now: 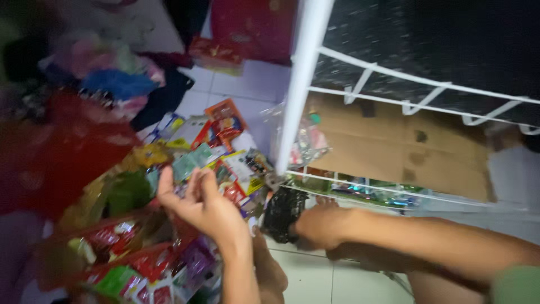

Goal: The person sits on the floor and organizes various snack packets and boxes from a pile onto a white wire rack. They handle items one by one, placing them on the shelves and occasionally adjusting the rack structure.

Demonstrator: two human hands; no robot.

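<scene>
Two bare hands are working low beside a white wire rack (301, 84). The left hand (197, 202) is hovering with fingers loosely spread above a heap of colourful packets (214, 152) — touching none clearly. The right hand (318, 225) is curling around a black bundle (283, 211), which is sitting just past its fingertips — beside the rack's post.

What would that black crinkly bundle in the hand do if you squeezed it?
The black bundle, gripped by the right hand, looks bunched and lumpy, so it is probably soft and floppy. It likely weighs little, since one hand holds it. It seems unlikely to roll.
</scene>
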